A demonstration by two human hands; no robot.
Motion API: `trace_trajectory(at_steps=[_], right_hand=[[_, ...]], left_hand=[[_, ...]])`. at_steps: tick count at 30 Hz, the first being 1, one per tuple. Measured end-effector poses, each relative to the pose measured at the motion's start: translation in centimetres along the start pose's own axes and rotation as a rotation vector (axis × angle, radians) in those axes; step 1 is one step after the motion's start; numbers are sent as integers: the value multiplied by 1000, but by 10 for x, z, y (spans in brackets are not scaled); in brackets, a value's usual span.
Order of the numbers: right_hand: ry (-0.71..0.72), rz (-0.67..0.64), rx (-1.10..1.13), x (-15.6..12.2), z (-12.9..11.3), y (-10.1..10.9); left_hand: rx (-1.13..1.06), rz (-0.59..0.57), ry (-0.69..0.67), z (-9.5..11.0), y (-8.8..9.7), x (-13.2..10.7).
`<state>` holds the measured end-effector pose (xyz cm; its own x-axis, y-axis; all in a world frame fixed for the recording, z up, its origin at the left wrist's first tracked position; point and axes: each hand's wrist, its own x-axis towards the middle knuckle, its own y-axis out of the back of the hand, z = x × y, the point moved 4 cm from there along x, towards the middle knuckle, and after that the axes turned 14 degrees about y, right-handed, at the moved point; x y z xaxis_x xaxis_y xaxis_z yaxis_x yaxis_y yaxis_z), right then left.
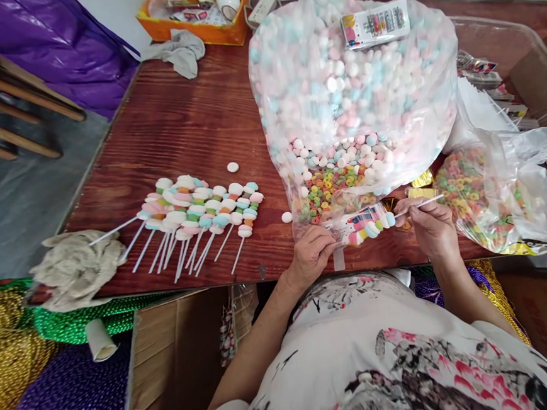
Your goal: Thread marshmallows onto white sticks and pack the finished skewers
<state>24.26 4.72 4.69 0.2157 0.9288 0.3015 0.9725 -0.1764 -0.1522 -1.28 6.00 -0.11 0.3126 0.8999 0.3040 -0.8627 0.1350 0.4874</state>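
Note:
Near the table's front edge, my right hand (430,225) pinches the white stick of a candy skewer (372,229). Pastel candies are threaded along that skewer, and they lie in or against a small printed plastic wrapper (354,219); I cannot tell how far inside. The wrapper's left end is gripped by the fingers of my left hand (311,254). Just beyond both hands, a large clear bag (354,91) spills pastel candies and small fruit-coloured rings (327,191). To the left lies a pile of finished-looking candy skewers (198,208), sticks toward me.
A bag of coloured rings (472,196) sits at right, before a clear plastic bin (501,29). A crumpled cloth (79,264) lies at the left corner, an orange box (193,31) at the back. Loose white candies (233,167) dot the table.

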Motion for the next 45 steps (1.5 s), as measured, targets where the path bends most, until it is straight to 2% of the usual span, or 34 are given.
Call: trace_trajectory(at_steps=[3, 5, 9, 13, 18, 23, 26, 29, 32, 38, 43, 45], right_hand=[[24, -56, 1, -6, 0, -12], [-10, -99, 60, -9, 1, -18], [-81, -65, 193, -5, 6, -17], [-83, -88, 215, -2, 7, -19], [69, -155, 125, -4, -5, -30], [28, -287, 99, -4, -4, -41], [-28, -272, 81, 0, 1, -42], [-69, -189, 67, 3, 6, -43], [-31, -103, 60, 2, 9, -46], [117, -104, -25, -2, 4, -57], [131, -18, -91, 3, 2, -57], [146, -41, -84, 5, 1, -58]], left_hand=[[5, -7, -3, 0, 0, -1], [-8, -1, 9, 0, 1, 0], [-41, -4, -19, 7, 5, 2], [28, -123, -49, 18, 3, 8], [72, -306, 125, 28, -2, 16], [-8, -393, 261, 37, -7, 16], [28, -360, 300, 36, -7, 12], [166, -268, 253, 33, -5, 8], [212, -213, 195, 34, -3, 7], [110, -292, 210, 43, -6, 7], [84, -270, 202, 49, -7, 6], [65, -260, 213, 51, -6, 6]])
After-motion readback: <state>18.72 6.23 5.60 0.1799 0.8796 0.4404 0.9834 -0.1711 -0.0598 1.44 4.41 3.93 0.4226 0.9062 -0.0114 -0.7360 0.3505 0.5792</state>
